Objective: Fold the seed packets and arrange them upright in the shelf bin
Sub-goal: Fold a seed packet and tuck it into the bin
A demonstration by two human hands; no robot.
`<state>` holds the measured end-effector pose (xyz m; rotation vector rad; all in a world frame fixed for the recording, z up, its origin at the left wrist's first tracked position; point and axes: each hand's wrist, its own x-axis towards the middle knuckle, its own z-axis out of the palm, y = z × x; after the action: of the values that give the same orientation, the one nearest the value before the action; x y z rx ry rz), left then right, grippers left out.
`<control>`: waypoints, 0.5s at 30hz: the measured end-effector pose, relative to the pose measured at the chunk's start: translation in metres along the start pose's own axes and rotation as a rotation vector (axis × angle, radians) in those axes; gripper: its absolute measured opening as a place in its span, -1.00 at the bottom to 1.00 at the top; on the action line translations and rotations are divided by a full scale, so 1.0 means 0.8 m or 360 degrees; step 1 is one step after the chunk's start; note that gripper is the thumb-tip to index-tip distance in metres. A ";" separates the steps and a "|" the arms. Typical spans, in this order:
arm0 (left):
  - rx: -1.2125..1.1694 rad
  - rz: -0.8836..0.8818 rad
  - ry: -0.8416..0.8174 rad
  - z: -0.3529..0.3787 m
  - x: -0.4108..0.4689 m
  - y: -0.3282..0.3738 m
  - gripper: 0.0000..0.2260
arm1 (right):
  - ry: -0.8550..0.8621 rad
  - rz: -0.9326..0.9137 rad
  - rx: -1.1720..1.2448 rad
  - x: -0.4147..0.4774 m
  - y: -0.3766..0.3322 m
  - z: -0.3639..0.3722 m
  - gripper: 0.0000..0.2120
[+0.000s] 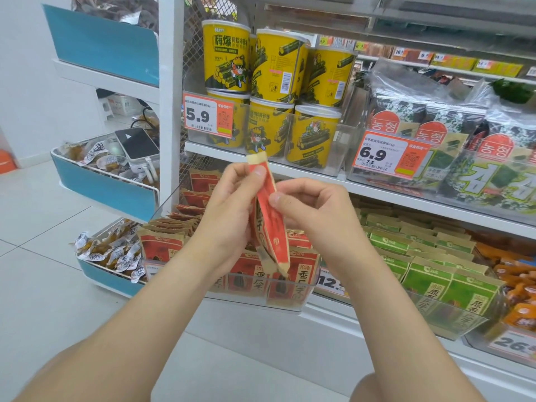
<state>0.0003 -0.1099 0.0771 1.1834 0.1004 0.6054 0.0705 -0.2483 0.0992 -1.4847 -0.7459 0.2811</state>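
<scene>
Left hand (229,207) and right hand (316,213) pinch one red seed packet (272,227), creased lengthwise, above the clear shelf bin (290,306), where many packets (162,246) already stand upright; this one likely awaits placing.

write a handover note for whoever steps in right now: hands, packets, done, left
Left hand: pinches the upper part of a red seed packet, thumb on its face.
Right hand: pinches the same packet from the other side, at mid height.
Packet: held roughly upright and edge-on above the clear shelf bin; it looks creased lengthwise, fold not finished.
Done: rows of red packets stand upright in that bin.
Left: finish the fold and stand this packet in the bin with the others. No other loose packets are in view.
</scene>
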 end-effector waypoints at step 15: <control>0.0219 -0.0327 -0.0360 -0.031 0.002 0.021 -0.61 | 0.0108 0.0277 0.0021 0.001 0.009 0.001 -0.78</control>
<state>-0.0146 -0.0844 0.0823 1.3481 0.0710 0.2854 0.0725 -0.2461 0.0922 -1.5413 -0.5607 0.3651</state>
